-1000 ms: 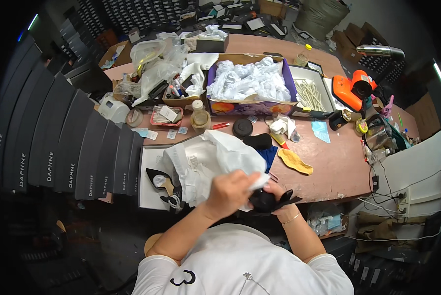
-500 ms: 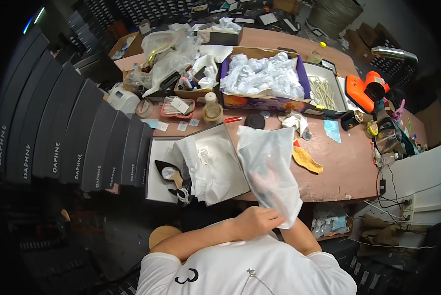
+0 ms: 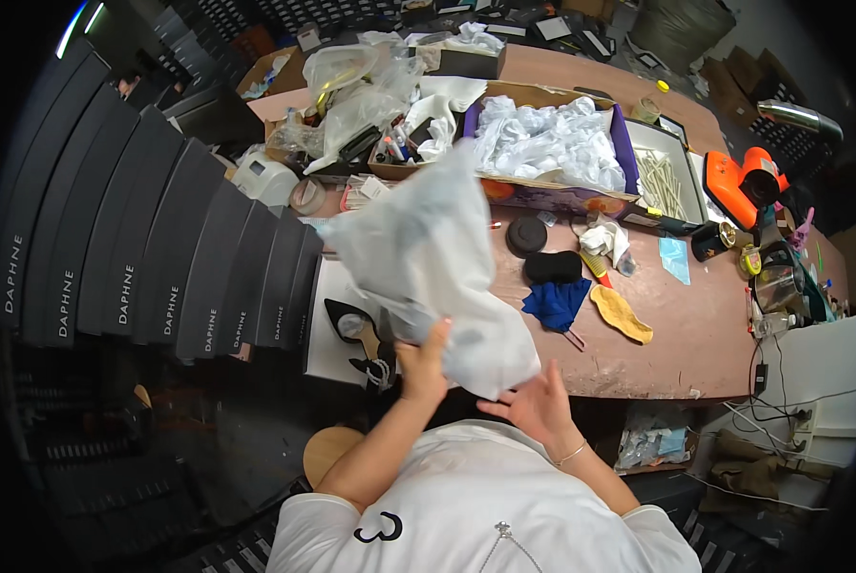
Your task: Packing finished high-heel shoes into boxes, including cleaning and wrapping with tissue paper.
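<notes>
A white, translucent bag (image 3: 418, 239) is held up over the front of the table, tilted to the left. My left hand (image 3: 423, 368) grips its lower left side, the thumb on the near face. Beside the bag's lower corner, my right hand (image 3: 539, 409) is open with its fingers spread; whether the fingertips touch the bag I cannot tell. Faint darker patches show through the bag, too vague to name. Behind it lies a shoe box (image 3: 319, 339), partly hidden, with a black pointed shoe (image 3: 348, 315) inside and a beaded strap (image 3: 378, 371) near its front edge.
Dark shoe boxes (image 3: 151, 239) stand stacked at the left. A carton of crumpled white wrapping (image 3: 547, 143) sits at the back. To the right lie a black sponge (image 3: 552, 267), a blue cloth (image 3: 555, 304), a yellow cloth (image 3: 622, 315) and an orange tool (image 3: 733, 186).
The bag has moved up and left, now covering much of the shoe box. My left hand has shifted its hold; my right hand, formerly behind or inside the bag, is out beside it.
</notes>
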The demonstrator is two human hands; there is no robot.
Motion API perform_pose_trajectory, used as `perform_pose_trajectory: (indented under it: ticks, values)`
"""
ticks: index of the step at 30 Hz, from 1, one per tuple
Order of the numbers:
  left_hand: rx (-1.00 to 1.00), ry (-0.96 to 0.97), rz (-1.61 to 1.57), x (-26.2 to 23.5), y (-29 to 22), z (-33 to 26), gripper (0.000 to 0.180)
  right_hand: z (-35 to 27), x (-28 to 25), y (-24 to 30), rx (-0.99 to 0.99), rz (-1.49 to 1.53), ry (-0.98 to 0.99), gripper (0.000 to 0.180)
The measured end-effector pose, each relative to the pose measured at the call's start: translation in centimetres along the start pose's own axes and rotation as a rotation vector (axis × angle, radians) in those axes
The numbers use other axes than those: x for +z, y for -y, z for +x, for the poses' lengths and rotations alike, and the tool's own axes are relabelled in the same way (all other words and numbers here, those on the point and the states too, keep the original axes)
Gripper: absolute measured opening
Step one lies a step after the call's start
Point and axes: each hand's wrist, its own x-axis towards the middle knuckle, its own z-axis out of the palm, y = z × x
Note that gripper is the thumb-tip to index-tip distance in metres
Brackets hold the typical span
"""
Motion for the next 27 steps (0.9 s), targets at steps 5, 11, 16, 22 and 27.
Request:
perform_pose_trajectory:
  ticks: [5, 11, 16, 22, 27]
  values:
    - [-0.158, 0.781, 0.686, 0.1, 1.0, -4.8, 0.072, -0.8, -1.8, 1.0, -0.529, -0.328, -0.383, 0.065]
    - [0.426, 0.854, 1.909, -6.1, 0.6, 10.5, 0.062, -2.9, -3.8, 3.6, -0.539, -0.576, -0.480, 0.044]
    - [0.130, 0.913, 1.280, -5.9, -1.2, 18.1, 0.024, -3.1, -4.3, 6.8, -0.638, -0.606, -0.424, 0.047]
    - [0.783, 0.088, 1.427, -5.9, -18.6, 15.6, 0.014, 1.3, -3.3, 6.7, -0.485, -0.646, -0.187, 0.045]
    - [0.614, -0.046, 1.831, -15.5, -15.4, 16.8, 0.017, 11.6, -0.8, 1.1, -0.179, -0.941, -0.025, 0.032]
